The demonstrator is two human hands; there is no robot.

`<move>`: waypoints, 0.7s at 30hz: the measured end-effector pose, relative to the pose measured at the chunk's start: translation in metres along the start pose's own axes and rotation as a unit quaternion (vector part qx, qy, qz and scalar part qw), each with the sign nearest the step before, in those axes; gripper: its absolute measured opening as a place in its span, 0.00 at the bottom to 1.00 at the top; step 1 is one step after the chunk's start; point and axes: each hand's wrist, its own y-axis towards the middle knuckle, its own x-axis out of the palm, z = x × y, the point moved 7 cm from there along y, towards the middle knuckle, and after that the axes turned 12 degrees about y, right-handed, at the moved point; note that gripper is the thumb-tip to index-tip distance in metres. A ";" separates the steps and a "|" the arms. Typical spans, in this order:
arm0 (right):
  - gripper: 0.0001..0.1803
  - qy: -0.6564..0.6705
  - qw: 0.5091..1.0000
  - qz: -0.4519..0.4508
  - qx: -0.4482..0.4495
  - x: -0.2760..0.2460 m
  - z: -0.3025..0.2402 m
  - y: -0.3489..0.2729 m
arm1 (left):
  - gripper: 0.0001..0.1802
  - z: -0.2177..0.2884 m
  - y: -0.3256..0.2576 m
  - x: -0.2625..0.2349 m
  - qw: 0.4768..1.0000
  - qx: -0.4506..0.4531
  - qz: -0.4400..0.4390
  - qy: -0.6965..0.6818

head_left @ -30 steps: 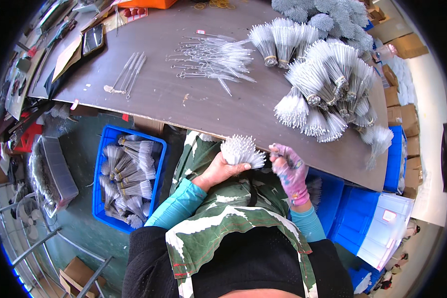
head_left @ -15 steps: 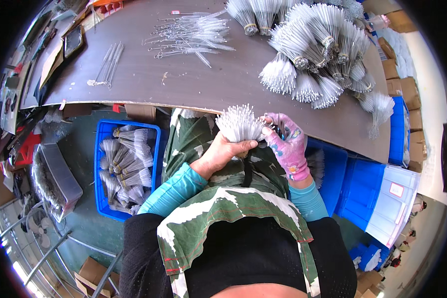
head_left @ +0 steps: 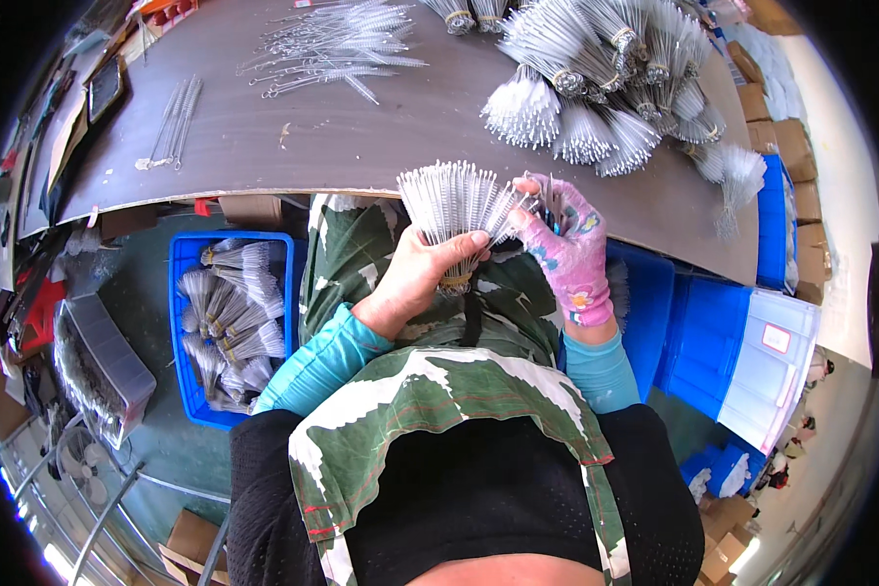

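My bare left hand (head_left: 415, 273) is wrapped around a bundle of thin white-bristled wire brushes (head_left: 449, 200) over my lap, by the table's front edge. The bristled ends fan out upward, and a yellowish band circles the bundle's lower end. My right hand (head_left: 574, 249), in a pink flowered glove with bare fingertips, is closed at the bundle's right side. Its thumb and finger pinch at brushes that splay out there. A dark metal tool (head_left: 554, 207) sits within the right fingers; its kind is mostly hidden.
On the table (head_left: 215, 146) lie loose brushes (head_left: 337, 44), a few separate ones (head_left: 176, 122) at left, and a heap of banded bundles (head_left: 606, 78) at right. A blue crate (head_left: 179, 322) of bundles stands lower left. Blue and white bins (head_left: 713, 342) stand at right.
The bundle has tilted, so its brushes show more from the side and fan wider. Brushes on its right side now splay toward my right fingers. The whole view has shifted slightly.
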 end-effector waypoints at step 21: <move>0.06 0.098 0.992 -0.051 0.064 -0.002 -0.004 0.023 | 0.17 0.012 -0.003 0.005 0.996 -0.027 -0.030 -0.085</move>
